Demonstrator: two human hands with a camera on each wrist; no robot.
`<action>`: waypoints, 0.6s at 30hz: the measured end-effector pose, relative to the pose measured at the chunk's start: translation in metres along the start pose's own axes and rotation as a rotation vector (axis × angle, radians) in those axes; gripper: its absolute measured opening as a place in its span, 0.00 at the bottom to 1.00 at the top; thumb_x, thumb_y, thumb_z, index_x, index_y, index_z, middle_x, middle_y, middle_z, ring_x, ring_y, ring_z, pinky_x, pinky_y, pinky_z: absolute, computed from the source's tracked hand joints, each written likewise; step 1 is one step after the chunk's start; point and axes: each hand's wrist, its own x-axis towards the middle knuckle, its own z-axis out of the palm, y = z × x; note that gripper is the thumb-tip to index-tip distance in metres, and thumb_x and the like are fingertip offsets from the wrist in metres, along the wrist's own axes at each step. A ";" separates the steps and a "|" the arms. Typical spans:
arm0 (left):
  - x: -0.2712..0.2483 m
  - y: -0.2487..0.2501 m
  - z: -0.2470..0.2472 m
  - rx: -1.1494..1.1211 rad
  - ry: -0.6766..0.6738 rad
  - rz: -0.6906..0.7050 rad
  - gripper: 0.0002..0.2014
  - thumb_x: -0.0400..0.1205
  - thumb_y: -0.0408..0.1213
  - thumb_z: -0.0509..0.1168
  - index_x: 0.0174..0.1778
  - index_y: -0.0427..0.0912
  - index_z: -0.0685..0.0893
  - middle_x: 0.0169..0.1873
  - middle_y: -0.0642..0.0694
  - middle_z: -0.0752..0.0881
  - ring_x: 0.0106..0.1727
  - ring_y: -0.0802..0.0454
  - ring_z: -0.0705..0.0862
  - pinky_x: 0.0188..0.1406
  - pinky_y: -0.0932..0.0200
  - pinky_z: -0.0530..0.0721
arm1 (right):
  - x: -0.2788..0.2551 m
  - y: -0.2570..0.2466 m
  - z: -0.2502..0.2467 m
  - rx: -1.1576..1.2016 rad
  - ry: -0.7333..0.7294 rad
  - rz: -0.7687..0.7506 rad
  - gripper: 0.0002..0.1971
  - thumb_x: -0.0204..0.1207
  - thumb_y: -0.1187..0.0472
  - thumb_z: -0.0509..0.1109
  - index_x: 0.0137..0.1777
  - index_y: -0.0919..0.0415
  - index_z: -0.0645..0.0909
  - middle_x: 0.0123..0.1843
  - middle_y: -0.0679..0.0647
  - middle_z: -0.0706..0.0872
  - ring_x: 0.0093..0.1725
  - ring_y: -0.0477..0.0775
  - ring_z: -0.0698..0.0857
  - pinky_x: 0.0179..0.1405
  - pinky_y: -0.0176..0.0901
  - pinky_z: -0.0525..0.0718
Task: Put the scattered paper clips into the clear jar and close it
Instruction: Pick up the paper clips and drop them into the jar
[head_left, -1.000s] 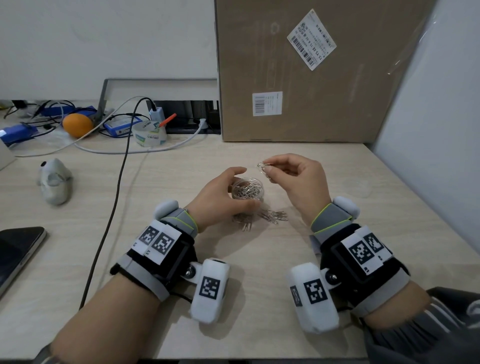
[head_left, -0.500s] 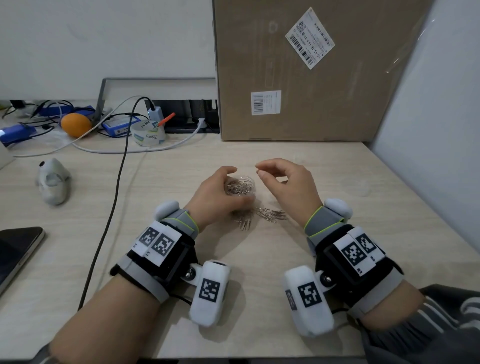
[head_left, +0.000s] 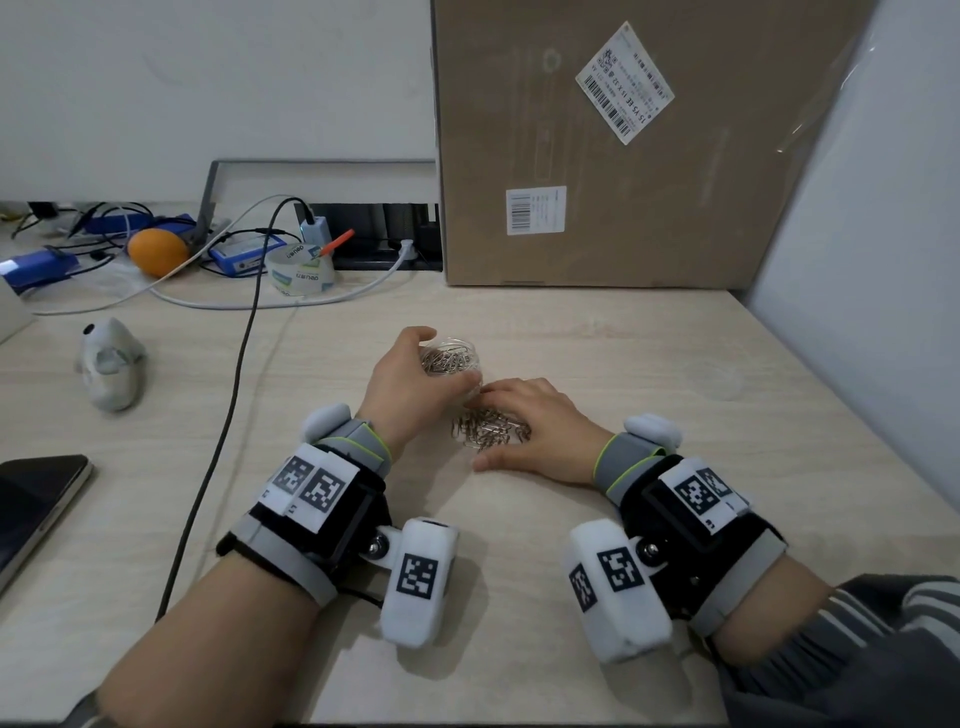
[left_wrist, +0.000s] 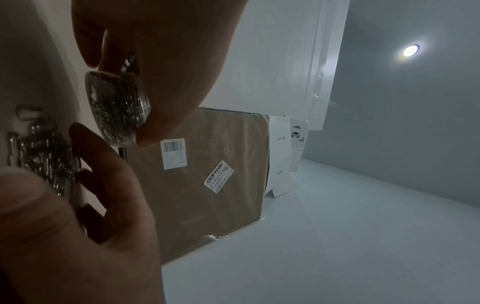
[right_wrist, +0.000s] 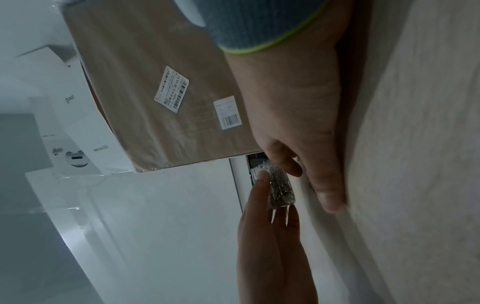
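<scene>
On the pale wooden table (head_left: 649, 467), my left hand (head_left: 410, 384) grips the small clear jar (head_left: 451, 357) from the left; the jar has no lid on and is packed with silver paper clips. Just in front of the jar a loose pile of paper clips (head_left: 485, 428) lies on the table. My right hand (head_left: 537, 421) rests palm down on the pile, fingers spread over it and thumb on the table. In the left wrist view the jar (left_wrist: 116, 109) sits between finger and thumb, with the clips (left_wrist: 44, 154) beneath the right hand's fingertips (left_wrist: 78, 133). In the right wrist view the jar (right_wrist: 280, 189) shows, held by the left hand.
A big cardboard box (head_left: 623, 156) stands behind the jar, with a white wall panel (head_left: 857, 312) to its right. A faint clear round disc (head_left: 711, 379) lies to the right. A black cable (head_left: 228, 415), grey mouse (head_left: 109, 369), tape roll (head_left: 300, 270), orange (head_left: 156, 252) and phone (head_left: 31, 509) occupy the left.
My right hand held a clip above the jar, then dropped down and toward me onto the loose pile. The left hand stayed on the jar.
</scene>
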 end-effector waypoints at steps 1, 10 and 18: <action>0.000 0.000 0.000 0.003 -0.001 -0.003 0.34 0.70 0.44 0.77 0.71 0.44 0.72 0.60 0.43 0.82 0.61 0.45 0.82 0.65 0.47 0.80 | 0.001 0.002 0.001 0.029 0.022 -0.013 0.30 0.66 0.36 0.71 0.68 0.44 0.74 0.71 0.46 0.74 0.70 0.56 0.68 0.73 0.57 0.66; -0.002 -0.001 0.000 0.006 -0.008 -0.017 0.34 0.70 0.44 0.77 0.71 0.45 0.72 0.59 0.44 0.82 0.60 0.46 0.82 0.64 0.47 0.80 | 0.005 -0.002 -0.001 0.060 0.134 -0.078 0.08 0.75 0.60 0.70 0.51 0.61 0.80 0.51 0.57 0.79 0.48 0.51 0.74 0.48 0.40 0.69; -0.001 -0.002 0.001 -0.010 -0.030 -0.020 0.35 0.70 0.45 0.77 0.71 0.46 0.72 0.59 0.45 0.81 0.60 0.47 0.82 0.64 0.47 0.81 | 0.004 -0.001 -0.008 0.058 0.234 -0.015 0.06 0.73 0.62 0.71 0.48 0.62 0.85 0.44 0.57 0.84 0.46 0.54 0.80 0.47 0.42 0.74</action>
